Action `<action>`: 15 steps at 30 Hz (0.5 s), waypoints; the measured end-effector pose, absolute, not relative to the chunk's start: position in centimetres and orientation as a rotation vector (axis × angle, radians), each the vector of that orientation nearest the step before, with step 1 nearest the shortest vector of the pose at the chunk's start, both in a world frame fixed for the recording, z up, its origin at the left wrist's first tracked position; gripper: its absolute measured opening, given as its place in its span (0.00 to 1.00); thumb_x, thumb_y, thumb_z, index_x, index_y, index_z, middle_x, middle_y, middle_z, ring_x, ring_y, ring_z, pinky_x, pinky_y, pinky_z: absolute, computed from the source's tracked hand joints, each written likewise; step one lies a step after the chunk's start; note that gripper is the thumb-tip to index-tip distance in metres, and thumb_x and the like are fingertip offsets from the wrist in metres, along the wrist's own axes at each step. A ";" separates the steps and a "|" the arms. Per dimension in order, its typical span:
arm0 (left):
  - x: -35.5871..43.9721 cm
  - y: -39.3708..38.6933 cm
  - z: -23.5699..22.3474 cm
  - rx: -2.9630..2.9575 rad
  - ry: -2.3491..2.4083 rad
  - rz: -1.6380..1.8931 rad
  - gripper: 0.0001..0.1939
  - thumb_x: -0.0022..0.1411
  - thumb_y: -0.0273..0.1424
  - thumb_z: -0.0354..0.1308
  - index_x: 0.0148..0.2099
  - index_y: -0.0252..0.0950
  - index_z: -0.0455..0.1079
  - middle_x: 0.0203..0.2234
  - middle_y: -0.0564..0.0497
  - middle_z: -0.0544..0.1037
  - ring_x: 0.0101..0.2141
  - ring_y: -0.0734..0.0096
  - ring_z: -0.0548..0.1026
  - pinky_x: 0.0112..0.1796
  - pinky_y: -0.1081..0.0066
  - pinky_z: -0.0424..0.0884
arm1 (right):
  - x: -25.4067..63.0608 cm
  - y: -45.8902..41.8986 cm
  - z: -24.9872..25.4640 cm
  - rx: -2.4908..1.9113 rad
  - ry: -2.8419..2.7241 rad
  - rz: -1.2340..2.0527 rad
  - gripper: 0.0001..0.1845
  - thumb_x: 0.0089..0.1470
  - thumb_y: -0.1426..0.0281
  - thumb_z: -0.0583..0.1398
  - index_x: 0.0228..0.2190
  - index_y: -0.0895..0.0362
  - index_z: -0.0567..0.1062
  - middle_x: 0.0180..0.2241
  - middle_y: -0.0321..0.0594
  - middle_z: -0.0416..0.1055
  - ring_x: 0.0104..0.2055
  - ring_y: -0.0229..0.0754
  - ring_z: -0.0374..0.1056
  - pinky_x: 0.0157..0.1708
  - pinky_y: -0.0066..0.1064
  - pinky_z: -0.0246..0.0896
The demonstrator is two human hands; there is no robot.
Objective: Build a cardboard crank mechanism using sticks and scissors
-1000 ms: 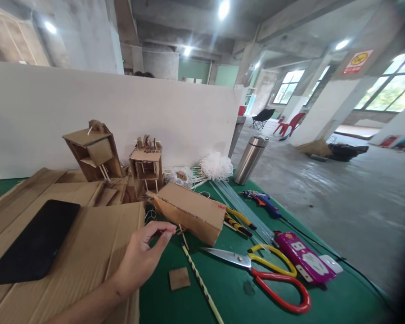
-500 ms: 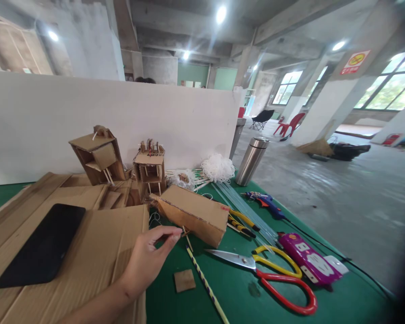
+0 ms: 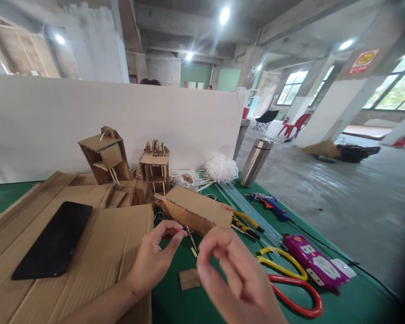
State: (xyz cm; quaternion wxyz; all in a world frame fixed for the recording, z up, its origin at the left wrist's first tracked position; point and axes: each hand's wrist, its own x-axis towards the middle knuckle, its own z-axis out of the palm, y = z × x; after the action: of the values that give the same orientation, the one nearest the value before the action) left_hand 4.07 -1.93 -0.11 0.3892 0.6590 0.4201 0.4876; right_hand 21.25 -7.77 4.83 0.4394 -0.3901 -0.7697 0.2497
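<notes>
In the head view, the left hand [image 3: 151, 258] has its thumb and forefinger brought together at the tips, closed on the near end of a small brown piece [image 3: 189, 232], with the other fingers loosely curled behind. This piece sticks out just to the right of the fingertips, and a thin pale stick [image 3: 191, 237] runs past it there, slanting downward. Whether the two are joined is too small to tell. Just below them, between the two hands, shows the end of a dark-and-pale striped stick [image 3: 193, 252].

The right hand [image 3: 248, 265] is nearer the camera, to the right of the left hand, its fingers bent round toward the thumb; I cannot tell whether it has hold of anything.

Beyond both hands lies a long cardboard box [image 3: 195, 207], with the handles of pliers [image 3: 251, 220] at its right end. A cardboard square [image 3: 188, 280] lies on the green worktop [image 3: 168, 299], close to the left of the right hand. The scissors [image 3: 319, 303] are just right of that hand, their blades hidden behind it; farther right is a purple package [image 3: 313, 261]. A glue gun [image 3: 272, 206] and a steel flask [image 3: 256, 163] are beyond the right hand. Left of the left hand, a black slab [image 3: 54, 240] rests on cardboard sheets [image 3: 121, 238], with two cardboard models [image 3: 155, 159] standing beyond.
</notes>
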 end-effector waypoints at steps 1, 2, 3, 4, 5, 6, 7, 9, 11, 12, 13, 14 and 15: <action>4.1 -2.0 -0.3 1.648 1.056 1.248 0.07 0.65 0.35 0.56 0.44 0.38 0.66 0.34 0.49 0.80 0.39 0.65 0.79 0.42 0.68 0.74 | 21.3 -6.8 5.0 -1.062 -1.819 0.561 0.07 0.65 0.69 0.49 0.39 0.51 0.67 0.33 0.41 0.68 0.35 0.42 0.68 0.35 0.34 0.67; 4.2 -2.0 -0.4 1.627 1.048 1.254 0.09 0.65 0.35 0.56 0.45 0.38 0.63 0.33 0.50 0.80 0.39 0.65 0.79 0.42 0.67 0.74 | 21.4 -6.0 5.0 -1.105 -1.815 0.525 0.07 0.64 0.70 0.51 0.39 0.53 0.68 0.35 0.42 0.68 0.37 0.43 0.67 0.37 0.35 0.67; 4.2 -2.1 -0.5 1.610 1.040 1.257 0.11 0.65 0.35 0.57 0.47 0.39 0.61 0.32 0.51 0.80 0.39 0.65 0.79 0.43 0.67 0.73 | 21.4 -5.3 5.0 -1.141 -1.828 0.533 0.08 0.63 0.71 0.52 0.41 0.53 0.69 0.37 0.42 0.69 0.39 0.43 0.67 0.38 0.35 0.67; 4.2 -2.1 -0.5 1.596 1.032 1.255 0.13 0.65 0.36 0.57 0.48 0.39 0.59 0.32 0.51 0.80 0.39 0.65 0.79 0.43 0.67 0.73 | 21.4 -4.8 4.8 -1.161 -1.854 0.579 0.10 0.62 0.71 0.53 0.44 0.54 0.70 0.40 0.43 0.69 0.41 0.43 0.67 0.39 0.34 0.67; 4.3 -2.1 -0.6 1.584 1.022 1.249 0.14 0.65 0.36 0.57 0.48 0.40 0.58 0.32 0.51 0.79 0.39 0.66 0.79 0.42 0.67 0.72 | 21.4 -4.4 4.5 -1.154 -1.893 0.642 0.12 0.62 0.72 0.53 0.47 0.54 0.70 0.43 0.44 0.69 0.43 0.43 0.67 0.39 0.33 0.67; 4.3 -2.1 -0.6 1.576 1.007 1.242 0.14 0.65 0.36 0.57 0.48 0.40 0.57 0.33 0.51 0.79 0.39 0.66 0.78 0.42 0.67 0.72 | 21.4 -4.1 4.3 -1.139 -1.920 0.701 0.14 0.62 0.72 0.53 0.49 0.54 0.70 0.45 0.44 0.69 0.44 0.43 0.68 0.40 0.33 0.67; 4.3 -2.0 -0.7 1.567 0.991 1.230 0.14 0.65 0.36 0.57 0.48 0.40 0.57 0.34 0.51 0.78 0.39 0.67 0.78 0.41 0.67 0.72 | 21.4 -3.9 3.9 -1.113 -1.944 0.742 0.15 0.62 0.73 0.53 0.49 0.54 0.71 0.46 0.44 0.69 0.46 0.43 0.68 0.42 0.32 0.67; 4.2 -2.0 -0.7 1.551 0.961 1.196 0.14 0.65 0.37 0.57 0.48 0.40 0.57 0.36 0.50 0.78 0.40 0.67 0.78 0.41 0.68 0.72 | 21.3 -3.7 3.4 -1.063 -1.976 0.754 0.14 0.63 0.75 0.52 0.47 0.54 0.73 0.45 0.42 0.70 0.47 0.42 0.68 0.47 0.32 0.65; 4.0 -1.9 -0.7 1.530 0.942 1.158 0.15 0.65 0.38 0.57 0.48 0.40 0.57 0.36 0.50 0.78 0.41 0.66 0.78 0.42 0.68 0.72 | 21.3 -3.5 2.9 -1.035 -1.996 0.730 0.14 0.63 0.76 0.53 0.44 0.55 0.75 0.42 0.41 0.71 0.45 0.41 0.69 0.47 0.32 0.64; 4.0 -1.9 -0.7 1.522 0.934 1.135 0.15 0.65 0.38 0.57 0.48 0.40 0.56 0.36 0.50 0.78 0.41 0.66 0.78 0.42 0.68 0.72 | 21.4 -3.3 2.7 -1.024 -2.000 0.716 0.13 0.62 0.76 0.53 0.43 0.55 0.76 0.41 0.41 0.71 0.44 0.41 0.69 0.46 0.32 0.64; 4.0 -1.9 -0.6 1.516 0.925 1.111 0.16 0.65 0.39 0.57 0.49 0.40 0.56 0.35 0.50 0.78 0.41 0.66 0.78 0.42 0.68 0.72 | 21.4 -3.2 2.5 -1.016 -2.001 0.699 0.12 0.62 0.76 0.54 0.41 0.55 0.76 0.40 0.41 0.72 0.43 0.41 0.69 0.44 0.31 0.65; 3.9 -1.9 -0.5 1.514 0.912 1.083 0.16 0.65 0.39 0.56 0.49 0.39 0.56 0.34 0.50 0.79 0.40 0.66 0.78 0.42 0.67 0.71 | 21.5 -3.0 2.3 -1.008 -2.003 0.677 0.10 0.62 0.76 0.55 0.39 0.55 0.76 0.39 0.40 0.73 0.41 0.41 0.70 0.42 0.31 0.65; 3.9 -2.0 -0.4 1.516 0.898 1.056 0.16 0.66 0.40 0.56 0.50 0.39 0.56 0.33 0.50 0.79 0.39 0.66 0.78 0.41 0.67 0.71 | 21.5 -2.9 2.2 -1.004 -2.012 0.646 0.09 0.61 0.77 0.56 0.37 0.56 0.76 0.37 0.40 0.73 0.40 0.41 0.70 0.41 0.31 0.64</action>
State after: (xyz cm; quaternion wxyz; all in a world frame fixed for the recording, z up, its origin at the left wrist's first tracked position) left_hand 3.93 -1.99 -0.44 0.5174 0.6317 0.3739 0.4399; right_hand 21.52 -2.92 2.16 0.3904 -0.3951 -0.7917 0.2544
